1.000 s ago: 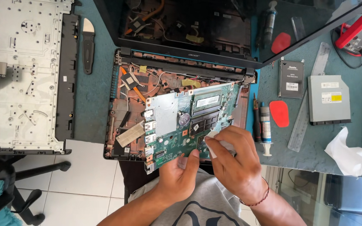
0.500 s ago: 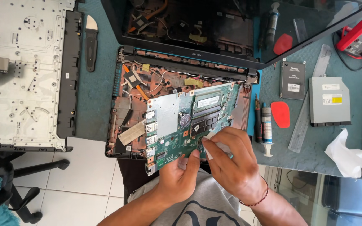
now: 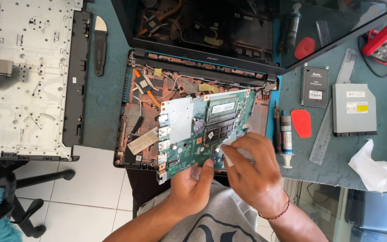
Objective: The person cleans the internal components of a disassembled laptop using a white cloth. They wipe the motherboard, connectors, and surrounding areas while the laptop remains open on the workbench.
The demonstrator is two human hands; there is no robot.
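A green laptop motherboard [image 3: 189, 130] is tilted above the opened laptop base [image 3: 142, 112]. My left hand [image 3: 193, 186] grips the board's near edge from below, thumb on top. My right hand [image 3: 251, 172] presses a folded white tissue [image 3: 236, 152] onto the board's near right part, next to the dark chips. A silver shield plate and a memory module sit on the board's far side.
The laptop's screen lid [image 3: 211, 31] stands behind the base. A removed keyboard cover [image 3: 27, 76] lies at left, with a black pry tool [image 3: 100, 42]. On the right lie a syringe of paste [image 3: 286, 134], a red pick [image 3: 301, 123], a drive [image 3: 314, 86], an optical drive [image 3: 354, 110] and a crumpled tissue [image 3: 370, 168].
My right hand with the tissue has shifted a little across the board's near right part. The board and my left hand stay much the same.
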